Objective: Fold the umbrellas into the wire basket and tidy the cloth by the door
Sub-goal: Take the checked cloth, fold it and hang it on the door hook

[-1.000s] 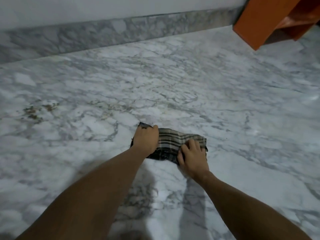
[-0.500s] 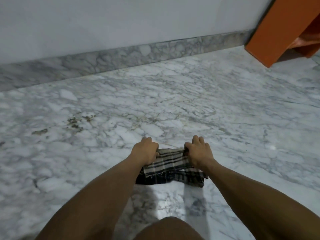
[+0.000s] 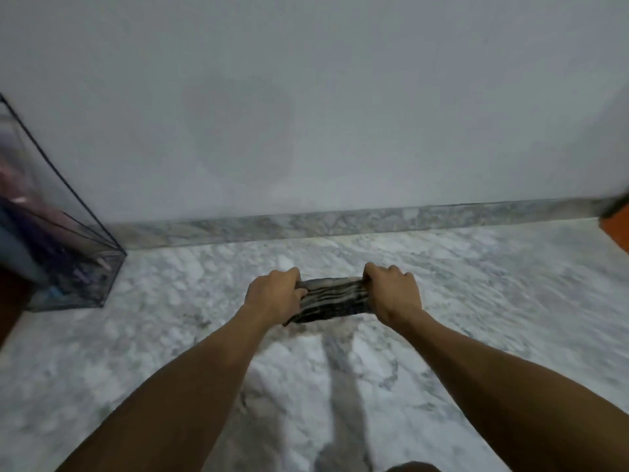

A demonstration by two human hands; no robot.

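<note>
Your left hand [image 3: 275, 294] and your right hand [image 3: 391, 291] each grip one end of the checked cloth [image 3: 332, 299], fingers curled around it — it is stretched between the hands, above the marble floor [image 3: 190, 335]. Far to the left the wire basket [image 3: 64, 260] stands at the wall [image 3: 306, 114], with blurred things inside.

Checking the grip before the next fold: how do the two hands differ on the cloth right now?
The left hand grips the cloth's left end; the right hand grips its right end. The left hand sits slightly lower in the frame than the right hand. Both have fingers curled round the plaid cloth, holding it bunched and stretched between them above the marble floor.
</note>
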